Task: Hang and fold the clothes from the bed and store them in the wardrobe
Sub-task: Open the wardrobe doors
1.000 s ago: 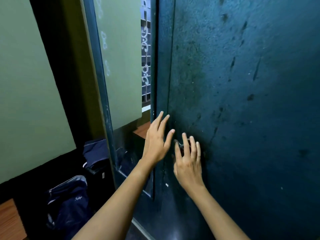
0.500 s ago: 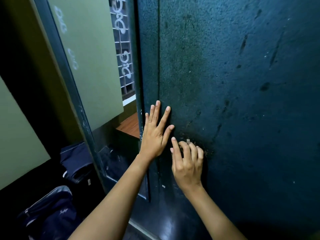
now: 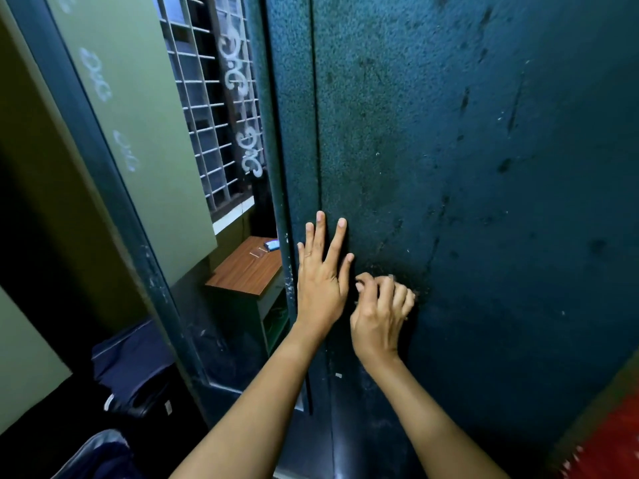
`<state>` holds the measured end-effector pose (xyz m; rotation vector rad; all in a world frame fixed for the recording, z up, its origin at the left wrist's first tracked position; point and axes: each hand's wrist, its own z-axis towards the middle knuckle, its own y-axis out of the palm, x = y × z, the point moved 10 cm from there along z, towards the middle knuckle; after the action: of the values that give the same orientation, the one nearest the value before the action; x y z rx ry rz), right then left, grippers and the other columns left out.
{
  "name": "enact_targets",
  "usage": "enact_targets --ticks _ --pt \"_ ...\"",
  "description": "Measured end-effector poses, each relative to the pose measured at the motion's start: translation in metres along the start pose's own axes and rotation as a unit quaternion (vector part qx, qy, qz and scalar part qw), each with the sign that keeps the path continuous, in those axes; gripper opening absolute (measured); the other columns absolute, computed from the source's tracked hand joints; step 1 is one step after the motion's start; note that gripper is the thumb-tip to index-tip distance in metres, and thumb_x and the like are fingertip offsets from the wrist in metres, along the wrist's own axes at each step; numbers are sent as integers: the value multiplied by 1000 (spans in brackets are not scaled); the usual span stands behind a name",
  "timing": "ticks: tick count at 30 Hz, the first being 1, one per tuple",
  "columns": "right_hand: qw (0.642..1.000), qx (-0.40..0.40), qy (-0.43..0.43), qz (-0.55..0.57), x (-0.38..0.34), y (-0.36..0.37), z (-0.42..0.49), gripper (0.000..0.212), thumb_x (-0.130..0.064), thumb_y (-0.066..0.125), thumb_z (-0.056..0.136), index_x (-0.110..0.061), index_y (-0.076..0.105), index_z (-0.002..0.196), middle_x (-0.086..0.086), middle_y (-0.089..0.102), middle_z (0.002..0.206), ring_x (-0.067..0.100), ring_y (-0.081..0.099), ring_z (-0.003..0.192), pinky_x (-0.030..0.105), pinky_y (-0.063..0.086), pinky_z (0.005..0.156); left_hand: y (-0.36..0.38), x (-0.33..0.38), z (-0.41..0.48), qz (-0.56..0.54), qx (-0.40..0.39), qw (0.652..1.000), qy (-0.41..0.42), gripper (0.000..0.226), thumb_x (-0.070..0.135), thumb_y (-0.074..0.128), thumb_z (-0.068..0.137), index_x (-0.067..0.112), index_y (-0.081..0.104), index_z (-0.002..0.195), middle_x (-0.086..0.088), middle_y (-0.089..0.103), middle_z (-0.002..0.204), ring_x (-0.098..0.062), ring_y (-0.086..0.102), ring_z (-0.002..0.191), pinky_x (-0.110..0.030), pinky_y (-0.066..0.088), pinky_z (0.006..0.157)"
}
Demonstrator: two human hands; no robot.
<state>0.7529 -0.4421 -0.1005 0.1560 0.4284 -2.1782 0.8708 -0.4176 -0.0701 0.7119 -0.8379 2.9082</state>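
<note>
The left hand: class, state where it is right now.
In the head view, the left hand lies flat on the dark wardrobe door, just left of the curled right hand.

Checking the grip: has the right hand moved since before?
Yes: the right hand stayed right of the door seam; its fingers curled round the handle.

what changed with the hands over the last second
The right hand went from open fingers over the door handle to curling round it. The left hand went from spread fingers to lying flat against the wardrobe door. The door itself has not visibly moved.
</note>
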Motion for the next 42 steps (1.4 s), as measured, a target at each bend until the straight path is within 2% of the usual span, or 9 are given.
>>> enact_targets --ticks 6,11,15,20,25,29,34,37,42 --pt "977 7 211 34 19 -6 -2 12 -22 48 90 -15 58 94 10 53 87 29 48 82 44 38 76 -7 9 -4 -46 -55 997 -6 64 19 44 98 36 5 146 17 -15 153 -8 -12 142 -36 -3 114" --pt "983 -43 173 49 15 -21 -1 23 -26 44 91 -15 63 95 8 57 86 29 57 77 40 47 68 -15 20 -15 -76 -98 992 4 66 17 44 98 38 3 146 15 -21 153 -12 0 145 -39 2 115" --pt "981 -79 165 58 8 -38 -1 19 -23 47 87 -15 63 93 7 59 84 29 59 74 39 50 66 -27 31 -38 -86 -116 990 -2 67 13 45 97 31 7 149 16 -23 152 7 4 135 -43 22 115" --pt "972 -118 174 106 4 -73 -6 22 -2 73 70 -14 64 87 9 60 78 32 60 70 39 52 61 -62 61 -69 -71 -56 996 0 69 8 48 95 27 8 149 8 -14 155 -14 26 138 -26 26 107" --pt "970 -119 148 154 4 -138 -24 17 -7 61 76 -14 65 91 6 61 82 29 60 70 36 53 57 -107 103 -124 -75 59 995 -13 74 3 50 93 20 2 148 -2 -6 157 -2 10 140 -28 33 107" --pt "958 -117 138 223 18 -204 -43 28 -20 44 86 -9 68 97 6 65 89 27 63 81 29 49 75 -134 145 -172 -125 121 981 -87 68 2 47 94 20 6 145 -3 11 155 -6 17 139 -14 22 108" --pt "929 -108 178 306 66 -282 -62 23 -4 54 89 -2 67 108 11 67 106 25 64 98 25 46 89 -145 224 -230 -139 105 983 -54 62 4 52 92 3 22 146 2 28 143 4 27 128 1 20 102" --pt "928 -128 183 299 94 -325 -70 28 -5 51 92 -3 61 118 13 64 116 25 62 106 11 39 89 -142 275 -254 -165 70 983 -39 64 15 56 90 8 24 145 0 35 141 -3 37 127 -4 27 104" --pt "888 -165 293 313 154 -375 -79 37 -4 49 95 -8 51 132 9 62 123 20 59 110 9 36 82 -106 342 -275 -254 -30 966 -44 72 42 60 78 23 34 142 -2 58 129 -12 60 112 -33 49 94"
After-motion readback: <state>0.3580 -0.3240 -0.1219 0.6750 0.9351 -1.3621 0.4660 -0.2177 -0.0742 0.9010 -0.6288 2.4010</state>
